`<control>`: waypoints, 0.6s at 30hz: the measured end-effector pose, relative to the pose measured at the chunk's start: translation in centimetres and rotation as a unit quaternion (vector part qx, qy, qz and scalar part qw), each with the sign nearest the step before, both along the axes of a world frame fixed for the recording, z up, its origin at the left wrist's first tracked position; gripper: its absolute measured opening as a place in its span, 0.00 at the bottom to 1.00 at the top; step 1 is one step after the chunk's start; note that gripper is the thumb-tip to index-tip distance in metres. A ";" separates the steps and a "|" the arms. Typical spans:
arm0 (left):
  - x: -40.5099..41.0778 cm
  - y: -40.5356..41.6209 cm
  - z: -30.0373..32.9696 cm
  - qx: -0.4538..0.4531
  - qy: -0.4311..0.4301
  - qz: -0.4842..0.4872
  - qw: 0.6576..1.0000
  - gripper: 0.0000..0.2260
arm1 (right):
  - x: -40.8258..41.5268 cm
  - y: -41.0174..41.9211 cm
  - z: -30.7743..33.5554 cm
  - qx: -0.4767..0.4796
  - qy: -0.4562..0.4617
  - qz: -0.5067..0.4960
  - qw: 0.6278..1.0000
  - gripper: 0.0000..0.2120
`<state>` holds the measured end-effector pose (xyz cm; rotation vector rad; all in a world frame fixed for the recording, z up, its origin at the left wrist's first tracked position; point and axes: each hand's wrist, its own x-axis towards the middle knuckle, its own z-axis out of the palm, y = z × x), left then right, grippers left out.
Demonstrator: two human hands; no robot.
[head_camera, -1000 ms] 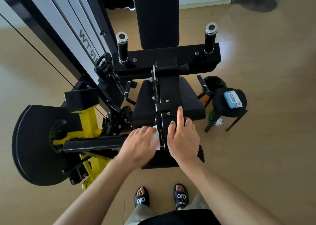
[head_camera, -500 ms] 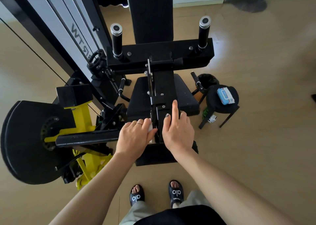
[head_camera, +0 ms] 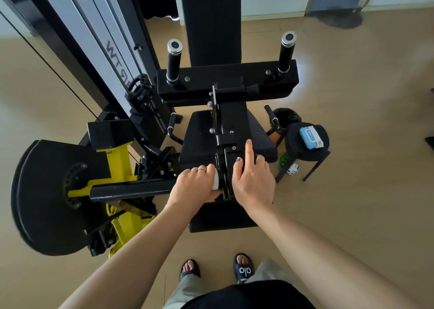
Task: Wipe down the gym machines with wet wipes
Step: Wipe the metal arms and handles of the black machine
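Left hand (head_camera: 193, 186) grips white wipe (head_camera: 215, 181) against machine bracket (head_camera: 231, 130); right hand (head_camera: 252, 179) rests on bracket, forefinger straight.

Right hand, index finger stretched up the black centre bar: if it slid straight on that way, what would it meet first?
Probably the small screw on the black centre bar, just ahead of the right hand index fingertip. Beyond that, the bracket edge higher up the bar. Depth is hard to judge from above.
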<state>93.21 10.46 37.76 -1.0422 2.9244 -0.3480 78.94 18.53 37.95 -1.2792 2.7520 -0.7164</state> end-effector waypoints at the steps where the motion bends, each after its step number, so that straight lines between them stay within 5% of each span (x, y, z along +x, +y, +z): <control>1: 1.0 -0.6 -0.3 0.002 0.001 0.002 1.000 0.27 | 0.0 0.1 0.0 0.000 0.001 0.000 1.000 0.28; 18: 4.2 -1.7 1.8 0.110 0.022 0.030 0.993 0.20 | -0.3 -0.2 0.0 0.034 0.023 0.005 0.999 0.28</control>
